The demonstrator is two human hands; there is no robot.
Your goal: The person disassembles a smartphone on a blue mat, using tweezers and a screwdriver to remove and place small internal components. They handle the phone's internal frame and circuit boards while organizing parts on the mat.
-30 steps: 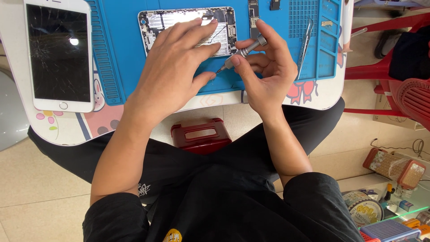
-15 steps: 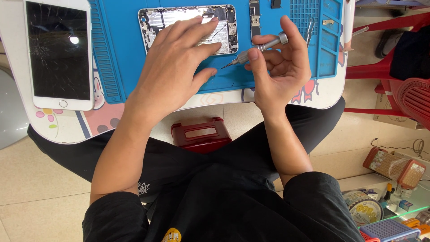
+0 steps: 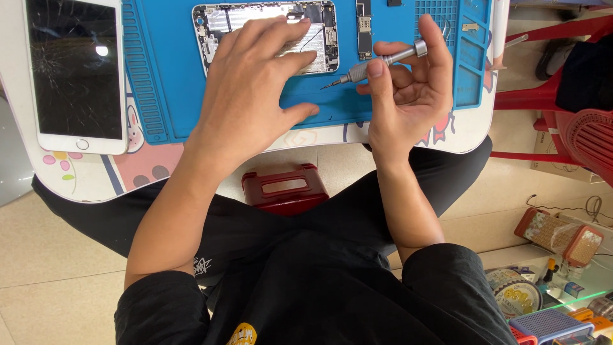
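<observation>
An opened phone chassis [image 3: 217,19] lies on a blue repair mat [image 3: 166,76] at the top of the head view. My left hand [image 3: 255,83] rests flat on the chassis and covers its middle and lower part. My right hand [image 3: 408,89] holds a small grey precision screwdriver [image 3: 377,64] between thumb and fingers. The tool is lifted off the phone, tip pointing left toward the chassis edge. A narrow circuit board [image 3: 364,29] lies just right of the chassis.
A white phone screen with cracked glass [image 3: 76,70] lies at the left on the small patterned table [image 3: 96,172]. A dark red stool [image 3: 284,188] shows between my legs. Red plastic chairs [image 3: 575,121] stand at the right, with boxes and tools on the floor at the lower right.
My right hand has lifted the screwdriver away from the chassis and turned it more level, moving up and right. My left hand stays on the phone.
</observation>
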